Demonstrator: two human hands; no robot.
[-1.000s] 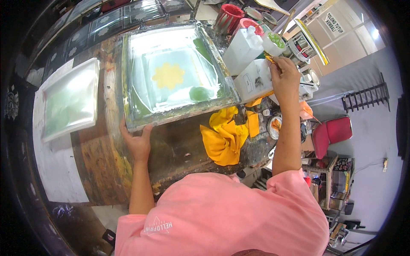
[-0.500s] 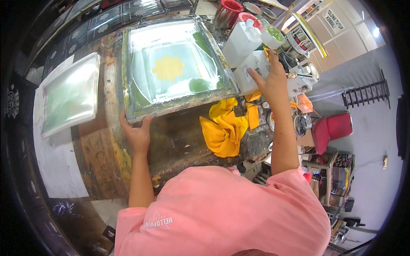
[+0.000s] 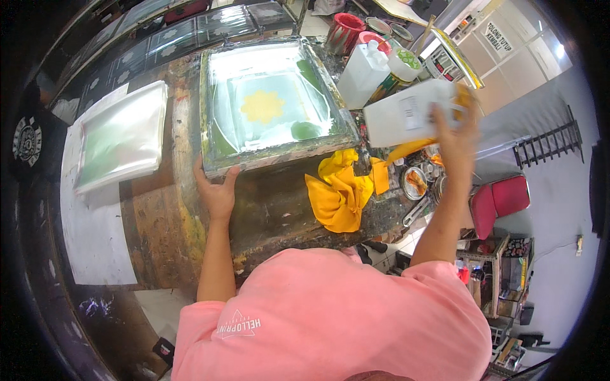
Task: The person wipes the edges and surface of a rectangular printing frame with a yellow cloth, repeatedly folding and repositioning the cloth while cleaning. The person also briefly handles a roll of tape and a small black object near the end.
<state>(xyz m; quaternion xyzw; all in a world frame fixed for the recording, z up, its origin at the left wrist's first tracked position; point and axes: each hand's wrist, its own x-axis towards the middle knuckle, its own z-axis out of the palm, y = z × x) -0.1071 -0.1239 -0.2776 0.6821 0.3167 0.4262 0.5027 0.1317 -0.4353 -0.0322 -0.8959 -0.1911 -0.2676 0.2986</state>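
My left hand (image 3: 217, 193) grips the near left corner of a screen printing frame (image 3: 286, 152), thumb at the front edge. Its mesh is whitish with green margins and a yellow flower shape (image 3: 262, 106) in the middle. In my right hand (image 3: 456, 136), blurred by motion, a white plastic jug (image 3: 391, 117) is tipped on its side, its base toward the frame. Orange-yellow cloth (image 3: 413, 147) shows under the jug and by its handle end. A crumpled yellow cloth (image 3: 343, 197) lies on the worn table in front of the frame.
A second white jug (image 3: 359, 79) stands right of the frame, beside red-smeared buckets (image 3: 345, 33). Clear plastic sheets (image 3: 124, 136) lie on white paper at left. A round tin (image 3: 415, 183) and a wrench (image 3: 416, 211) sit at the table's right edge. A red chair (image 3: 508, 195) stands beyond.
My right hand has lifted the jug off the table and swung it to the right, tipping it over. The left hand keeps its place on the frame corner. The whole view has shifted slightly.
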